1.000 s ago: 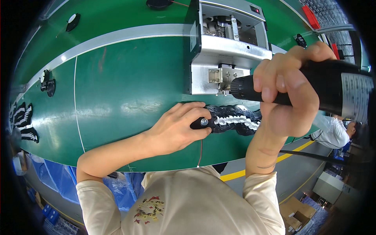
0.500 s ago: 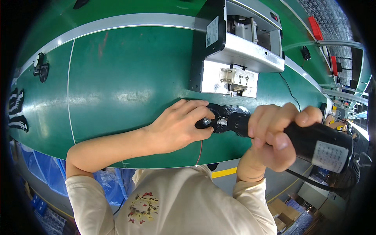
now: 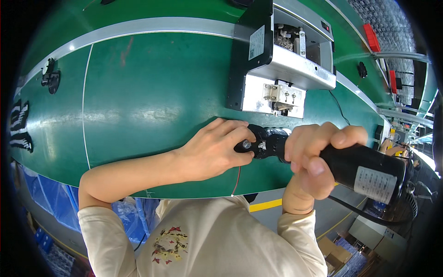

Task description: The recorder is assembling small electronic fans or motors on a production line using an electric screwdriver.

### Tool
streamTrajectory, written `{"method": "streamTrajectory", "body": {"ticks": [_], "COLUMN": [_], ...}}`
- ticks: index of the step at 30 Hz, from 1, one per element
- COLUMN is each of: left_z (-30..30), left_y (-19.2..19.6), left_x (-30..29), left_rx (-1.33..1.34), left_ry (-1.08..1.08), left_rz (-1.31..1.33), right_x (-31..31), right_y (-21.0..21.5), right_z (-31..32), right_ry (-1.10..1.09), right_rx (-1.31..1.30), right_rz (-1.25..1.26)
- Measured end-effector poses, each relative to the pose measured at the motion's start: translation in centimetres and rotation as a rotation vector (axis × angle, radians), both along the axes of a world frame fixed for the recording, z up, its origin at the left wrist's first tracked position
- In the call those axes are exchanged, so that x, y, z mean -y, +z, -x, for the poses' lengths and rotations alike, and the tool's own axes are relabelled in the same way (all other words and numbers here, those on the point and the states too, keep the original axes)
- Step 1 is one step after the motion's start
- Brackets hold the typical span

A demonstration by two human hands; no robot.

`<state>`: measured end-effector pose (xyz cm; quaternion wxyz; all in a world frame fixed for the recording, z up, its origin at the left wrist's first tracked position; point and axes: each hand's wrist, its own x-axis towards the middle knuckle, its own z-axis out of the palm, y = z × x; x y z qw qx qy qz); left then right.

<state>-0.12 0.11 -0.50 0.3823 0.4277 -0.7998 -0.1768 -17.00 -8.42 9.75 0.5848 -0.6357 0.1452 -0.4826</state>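
My left hand (image 3: 220,144) presses a black plastic part (image 3: 255,132) against the green bench top, thumb and fingers closed around its left end. A small shiny round piece (image 3: 247,144) shows between those fingertips, and a thin red wire (image 3: 237,182) runs from under the hand toward the near edge. In my right hand (image 3: 318,154) is a thick black electric screwdriver (image 3: 362,171) with a white label and a cable at its rear. It lies tilted, its narrow front end (image 3: 278,145) meeting the part's right side. The exact contact at the tip is too small to make out.
A black and silver bench machine (image 3: 281,69) stands just beyond my hands. Black parts (image 3: 51,76) and black-and-white strips (image 3: 20,127) lie at the far left. A metal rail (image 3: 152,25) crosses the bench behind. Red bins (image 3: 371,37) are at the far right.
My right hand and the electric screwdriver have shifted left, closer to the black part. My left hand keeps its hold; the whole view has moved slightly.
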Motion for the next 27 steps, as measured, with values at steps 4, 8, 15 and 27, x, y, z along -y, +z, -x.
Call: {"method": "streamTrajectory", "body": {"ticks": [4, 8, 15, 27], "left_z": [0.1, 0.0, -0.1, 0.2], "left_y": [-0.1, -0.1, 0.0, -0.3], "left_x": [0.0, 0.1, 0.1, -0.1], "left_rx": [0.005, 0.021, 0.033, -0.006], "left_ry": [0.0, -0.01, -0.017, 0.021], "left_rz": [0.009, 0.002, 0.002, 0.028], "right_x": [2.7, 4.4, 4.5, 0.1], "right_y": [2.4, 4.4, 3.1, 2.0], "right_z": [1.4, 1.2, -1.9, 0.5], "right_ry": [0.226, 0.091, -0.08, -0.011], "right_rx": [0.098, 0.103, 0.033, 0.036], "right_rz": [0.108, 0.169, 0.157, 0.032]}}
